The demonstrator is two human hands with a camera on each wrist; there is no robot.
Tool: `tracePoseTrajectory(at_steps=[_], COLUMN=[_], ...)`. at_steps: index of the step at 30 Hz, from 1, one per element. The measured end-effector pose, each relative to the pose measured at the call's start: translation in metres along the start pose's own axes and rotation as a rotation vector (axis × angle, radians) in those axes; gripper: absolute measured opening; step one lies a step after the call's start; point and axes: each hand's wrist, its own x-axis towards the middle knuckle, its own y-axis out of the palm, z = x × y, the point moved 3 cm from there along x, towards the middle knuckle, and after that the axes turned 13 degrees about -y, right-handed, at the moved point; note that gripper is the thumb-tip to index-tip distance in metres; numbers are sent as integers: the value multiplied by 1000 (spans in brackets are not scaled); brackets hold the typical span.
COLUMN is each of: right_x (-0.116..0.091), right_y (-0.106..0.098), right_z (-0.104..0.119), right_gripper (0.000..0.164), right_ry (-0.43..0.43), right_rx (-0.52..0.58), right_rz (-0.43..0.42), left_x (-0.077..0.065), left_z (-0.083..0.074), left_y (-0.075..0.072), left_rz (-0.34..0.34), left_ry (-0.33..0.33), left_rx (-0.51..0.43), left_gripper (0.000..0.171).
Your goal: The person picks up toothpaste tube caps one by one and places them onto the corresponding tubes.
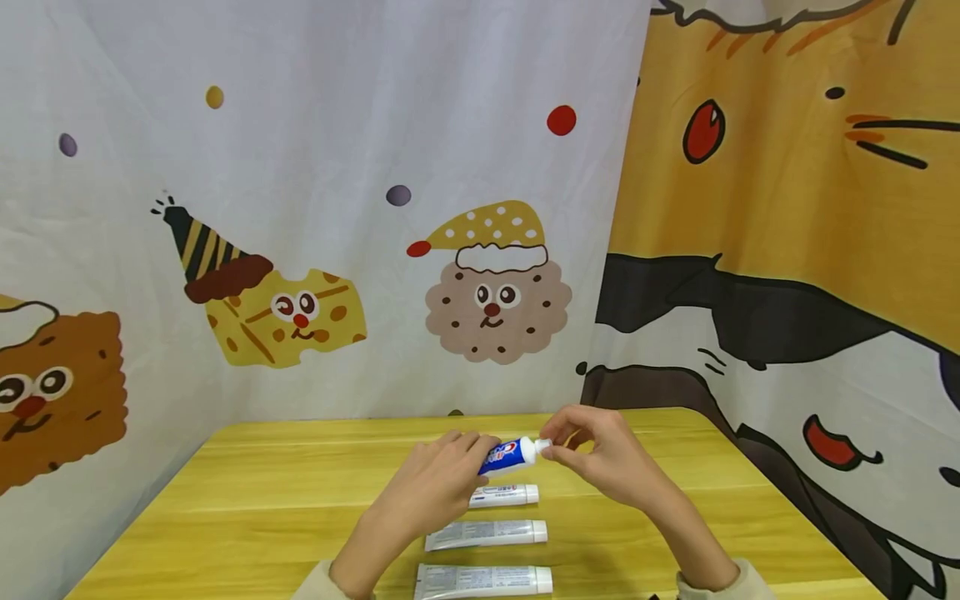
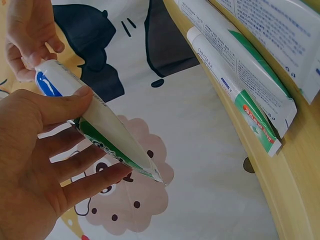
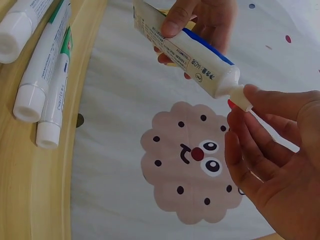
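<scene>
In the head view my left hand (image 1: 438,477) holds a blue-and-white toothpaste tube (image 1: 506,456) above the table, its cap end pointing right. Thumb and fingers grip the tube along its sides, and in the left wrist view its flat crimped tail (image 2: 157,176) sticks out past the fingers, with a green band along it. My right hand (image 1: 603,454) pinches the small white cap (image 3: 241,98) at the tube's nozzle between thumb and fingertips. The right wrist view shows the cap at the neck, slightly angled to the tube's body.
Three more toothpaste tubes lie in a row on the wooden table (image 1: 300,483): a narrow one (image 1: 510,495), a middle one (image 1: 495,533) and a near one (image 1: 487,581), all with white caps facing right. A printed cartoon curtain (image 1: 315,167) hangs behind the table and along its sides.
</scene>
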Motion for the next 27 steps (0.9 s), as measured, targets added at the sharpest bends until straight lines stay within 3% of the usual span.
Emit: tracePoseTrajectory(at_steps=[6,16,20,22,27], right_x=[0,-1,-2,-2,-3], right_y=[0,1,0,-2,-4], right_z=[0,-6,-7,-6,-3], right_gripper=[5,15,11,9,25], right_ry=[20,30,54,38,-63], right_rx=[-30,-76,-79,-78,-76], right_rz=[28,53,56,52,57], left_x=[-1,0,0,0,0], left_z=[0,0,0,1,1], left_y=[1,3,4,4,5], left_rz=[0,-24,-27,-29,-37], left_ry=[4,21,23,22,21], left_rx=[4,20,20,19,19], left_gripper=[38,37,38,38,38])
